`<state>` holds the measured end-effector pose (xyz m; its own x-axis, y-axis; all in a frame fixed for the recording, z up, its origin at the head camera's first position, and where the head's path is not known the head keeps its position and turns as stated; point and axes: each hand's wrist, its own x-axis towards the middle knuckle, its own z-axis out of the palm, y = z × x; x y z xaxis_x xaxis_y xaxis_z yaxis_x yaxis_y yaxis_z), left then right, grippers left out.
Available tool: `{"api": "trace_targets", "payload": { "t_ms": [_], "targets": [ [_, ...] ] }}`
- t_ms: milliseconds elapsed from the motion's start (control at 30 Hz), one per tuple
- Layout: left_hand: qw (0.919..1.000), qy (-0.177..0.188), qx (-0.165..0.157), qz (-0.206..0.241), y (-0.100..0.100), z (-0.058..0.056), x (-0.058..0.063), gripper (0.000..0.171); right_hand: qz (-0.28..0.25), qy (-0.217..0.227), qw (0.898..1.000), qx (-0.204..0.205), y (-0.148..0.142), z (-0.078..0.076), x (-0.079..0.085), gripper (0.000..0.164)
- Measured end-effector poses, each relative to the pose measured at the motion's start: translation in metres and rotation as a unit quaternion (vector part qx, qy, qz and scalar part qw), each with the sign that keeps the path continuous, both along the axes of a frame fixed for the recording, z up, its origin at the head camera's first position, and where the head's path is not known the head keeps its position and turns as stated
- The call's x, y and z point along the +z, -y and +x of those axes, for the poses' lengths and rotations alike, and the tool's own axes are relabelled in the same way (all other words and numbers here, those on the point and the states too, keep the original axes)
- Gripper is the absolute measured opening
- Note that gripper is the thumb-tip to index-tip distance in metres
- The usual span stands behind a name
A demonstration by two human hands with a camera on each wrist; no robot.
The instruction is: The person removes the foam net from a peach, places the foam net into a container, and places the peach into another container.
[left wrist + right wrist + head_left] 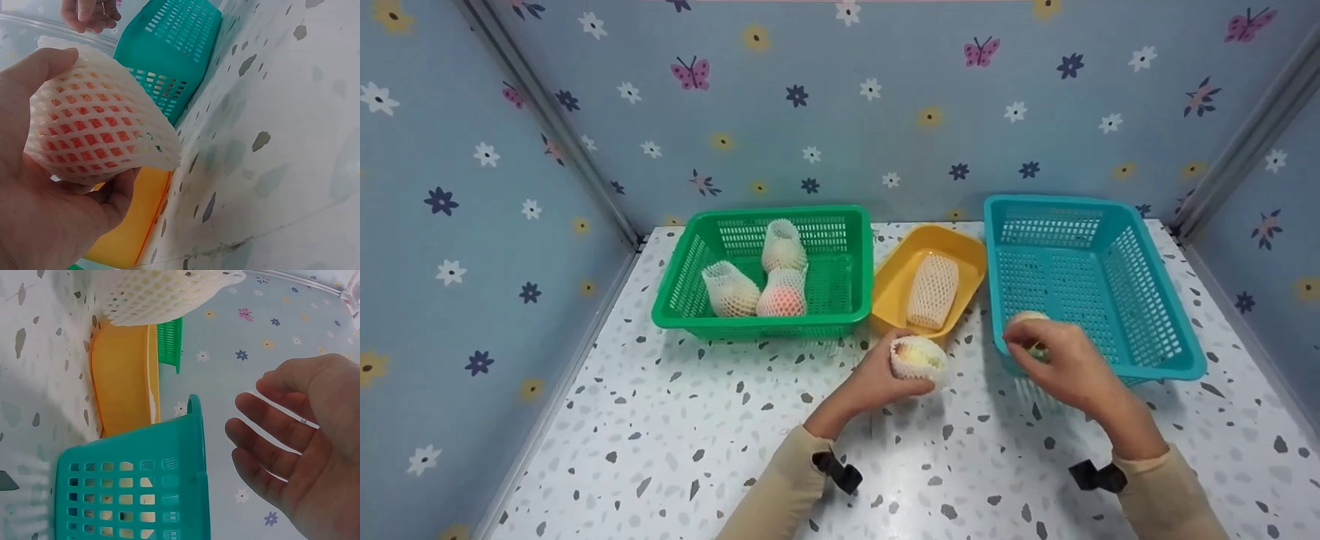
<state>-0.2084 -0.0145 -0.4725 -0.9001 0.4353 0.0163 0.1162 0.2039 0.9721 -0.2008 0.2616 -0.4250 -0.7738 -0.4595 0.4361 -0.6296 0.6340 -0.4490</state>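
My left hand grips a round red and yellow fruit in a white foam net, held above the table in front of the yellow tray. At the near left corner of the turquoise basket hovers my right hand. In the right wrist view its fingers are loosely bent, with nothing between them. Just beyond those fingers, a pale round fruit shows inside the basket, partly covered by the hand. An empty foam net lies in the yellow tray.
On the left stands a green basket with a reddish fruit and two paler ones, each in a foam net. A flower-patterned wall rises behind the containers. The speckled table spreads out in front.
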Motion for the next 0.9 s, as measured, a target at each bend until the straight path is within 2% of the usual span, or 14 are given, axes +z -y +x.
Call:
{"api": "trace_targets", "payload": {
  "t_ms": [200,367,500,633,800,900],
  "targets": [
    [0.9997,0.024,-0.003,0.004,-0.009,-0.011,-0.025,0.068,-0.006,0.014,1.000,0.004,-0.003,0.002,-0.003,0.012],
    [0.9994,0.018,-0.003,-0.031,-0.014,-0.014,-0.038,0.066,-0.015,0.017,1.000,0.003,-0.004,0.003,-0.004,0.012],
    [0.9976,-0.001,-0.002,-0.069,-0.013,-0.013,-0.044,0.061,-0.016,0.030,0.999,0.005,-0.002,0.003,-0.005,0.010],
    [0.9953,-0.038,0.002,-0.089,-0.013,-0.013,-0.047,0.057,-0.014,0.037,0.999,-0.004,0.000,0.003,-0.004,0.011],
    [0.9942,-0.073,0.013,-0.078,-0.012,-0.014,-0.047,0.054,-0.003,0.013,1.000,-0.001,0.006,0.005,-0.004,0.014],
    [0.9947,-0.077,0.020,-0.065,-0.012,-0.015,-0.046,0.052,0.006,-0.002,1.000,0.019,0.016,0.009,-0.005,0.014]
  ]
}}
